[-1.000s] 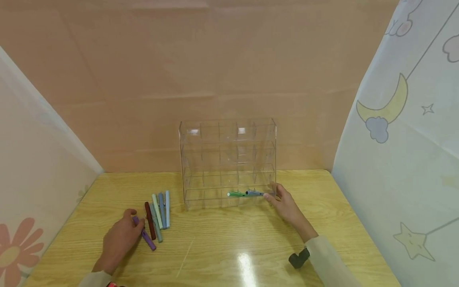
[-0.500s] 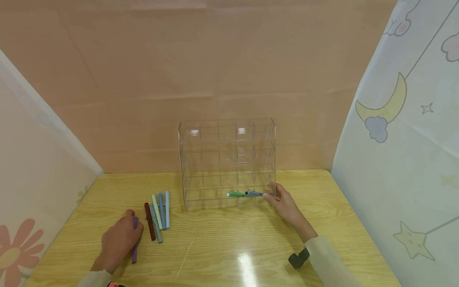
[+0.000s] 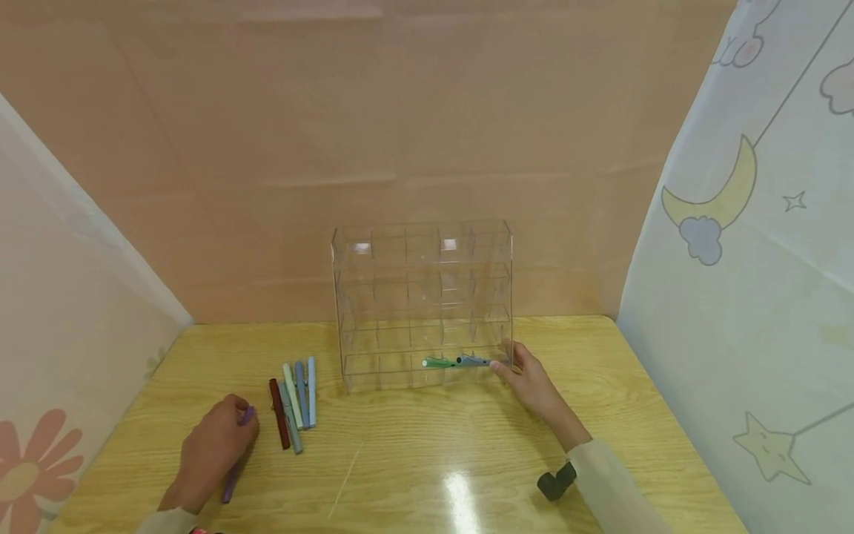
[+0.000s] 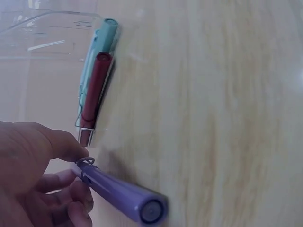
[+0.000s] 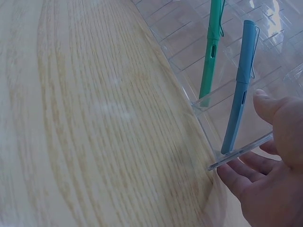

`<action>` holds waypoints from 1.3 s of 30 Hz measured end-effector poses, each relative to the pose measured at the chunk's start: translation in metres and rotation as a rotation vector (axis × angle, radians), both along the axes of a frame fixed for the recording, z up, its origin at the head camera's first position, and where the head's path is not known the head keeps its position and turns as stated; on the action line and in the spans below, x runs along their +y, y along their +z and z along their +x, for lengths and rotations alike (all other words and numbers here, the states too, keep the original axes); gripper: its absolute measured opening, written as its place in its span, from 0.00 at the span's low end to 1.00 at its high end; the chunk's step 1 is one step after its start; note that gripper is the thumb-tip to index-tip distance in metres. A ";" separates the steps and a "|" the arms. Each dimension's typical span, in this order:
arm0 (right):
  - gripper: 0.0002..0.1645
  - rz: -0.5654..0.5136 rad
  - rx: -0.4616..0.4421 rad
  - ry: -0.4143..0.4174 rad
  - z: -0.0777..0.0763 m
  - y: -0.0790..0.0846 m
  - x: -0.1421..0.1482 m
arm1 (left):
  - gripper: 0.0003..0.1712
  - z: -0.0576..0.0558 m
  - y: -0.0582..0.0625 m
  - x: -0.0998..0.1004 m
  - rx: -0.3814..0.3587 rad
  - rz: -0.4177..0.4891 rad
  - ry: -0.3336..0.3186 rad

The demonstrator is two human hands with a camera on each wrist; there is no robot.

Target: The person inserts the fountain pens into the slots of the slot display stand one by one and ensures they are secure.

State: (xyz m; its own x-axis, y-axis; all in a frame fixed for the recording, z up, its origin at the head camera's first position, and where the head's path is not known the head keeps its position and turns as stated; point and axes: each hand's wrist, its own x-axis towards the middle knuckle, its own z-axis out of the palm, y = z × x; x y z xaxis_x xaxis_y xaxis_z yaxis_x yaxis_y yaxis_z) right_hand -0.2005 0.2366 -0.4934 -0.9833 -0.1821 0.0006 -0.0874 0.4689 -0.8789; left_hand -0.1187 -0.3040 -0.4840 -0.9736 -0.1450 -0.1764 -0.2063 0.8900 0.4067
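Head view: left hand [image 3: 215, 446] hides part of purple pen [image 4: 120, 194].

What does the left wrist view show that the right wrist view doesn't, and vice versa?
Only left wrist: the left hand pinching the purple pen, plus the dark red pen and a teal pen. Only right wrist: the right hand, the green pen and the blue pen. Both: the tabletop and part of the clear rack.
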 end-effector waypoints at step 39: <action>0.45 0.000 0.002 0.004 0.002 0.002 -0.001 | 0.21 0.014 0.045 0.025 0.217 0.168 -0.030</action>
State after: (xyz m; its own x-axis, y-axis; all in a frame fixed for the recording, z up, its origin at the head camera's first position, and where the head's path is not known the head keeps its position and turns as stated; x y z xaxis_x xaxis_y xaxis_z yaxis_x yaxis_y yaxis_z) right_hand -0.1990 0.2352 -0.4918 -0.9826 -0.1855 0.0026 -0.0907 0.4684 -0.8789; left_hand -0.1050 -0.2793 -0.4394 -0.9946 -0.1018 0.0173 -0.0729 0.8108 0.5807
